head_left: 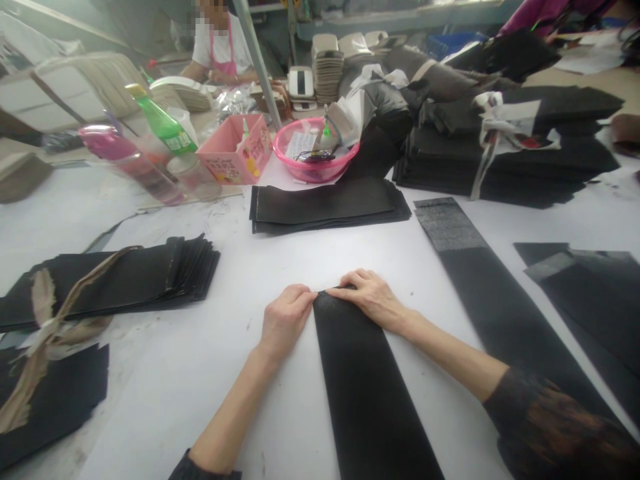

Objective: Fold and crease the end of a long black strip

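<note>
A long black strip of leather-like material (370,393) lies on the white table in front of me, running down past the bottom edge of the view. My left hand (287,317) pinches its far left corner between thumb and fingers. Across the far end, my right hand (370,300) grips the edge, with the thumb laid on top and the fingers curled beyond it. A small greyish patch shows on the strip near my right thumb. To the right lies another black strip (500,293) with a dull grey band at its far end.
Beyond my hands is a stack of black pieces (325,203). Tied black bundles stand left (115,280) and back right (510,153). A pink basin (310,172), a pink box (235,157) and a green bottle (165,123) are farther back. A person (220,43) sits across the table.
</note>
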A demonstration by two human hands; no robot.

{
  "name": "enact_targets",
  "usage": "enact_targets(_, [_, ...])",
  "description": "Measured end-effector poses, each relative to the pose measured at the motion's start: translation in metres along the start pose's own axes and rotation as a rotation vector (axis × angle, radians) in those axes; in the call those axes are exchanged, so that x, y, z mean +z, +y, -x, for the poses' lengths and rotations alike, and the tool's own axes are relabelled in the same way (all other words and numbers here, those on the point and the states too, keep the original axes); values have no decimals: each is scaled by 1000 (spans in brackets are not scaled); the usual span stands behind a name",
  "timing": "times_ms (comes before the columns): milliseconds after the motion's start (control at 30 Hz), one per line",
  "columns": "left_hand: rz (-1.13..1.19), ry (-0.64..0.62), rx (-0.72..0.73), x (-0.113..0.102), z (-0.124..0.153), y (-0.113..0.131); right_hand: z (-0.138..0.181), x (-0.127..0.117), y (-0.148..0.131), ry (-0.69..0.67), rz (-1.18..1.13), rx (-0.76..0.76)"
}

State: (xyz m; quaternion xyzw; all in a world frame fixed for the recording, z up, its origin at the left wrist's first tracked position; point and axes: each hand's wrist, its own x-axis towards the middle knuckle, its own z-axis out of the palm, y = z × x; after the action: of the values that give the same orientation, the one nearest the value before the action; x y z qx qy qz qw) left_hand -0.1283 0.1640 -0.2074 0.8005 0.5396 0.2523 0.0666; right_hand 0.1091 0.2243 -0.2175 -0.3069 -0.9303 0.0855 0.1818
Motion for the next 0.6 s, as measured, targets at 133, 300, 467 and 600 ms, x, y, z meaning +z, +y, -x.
enact_targets(133, [13,21,20,0,3,-5,2,1,0,40,13,-31])
enact_targets(300, [-10,28,66,-2,9,-5,2,0,-1,36,-8,-35])
enact_targets(467, [-207,20,223,-3,10,2,2,-1,-2,46,-25,-43])
enact_targets(600, [-290,-22,224,-1,8,4,3,-2,-3,81,-40,-79])
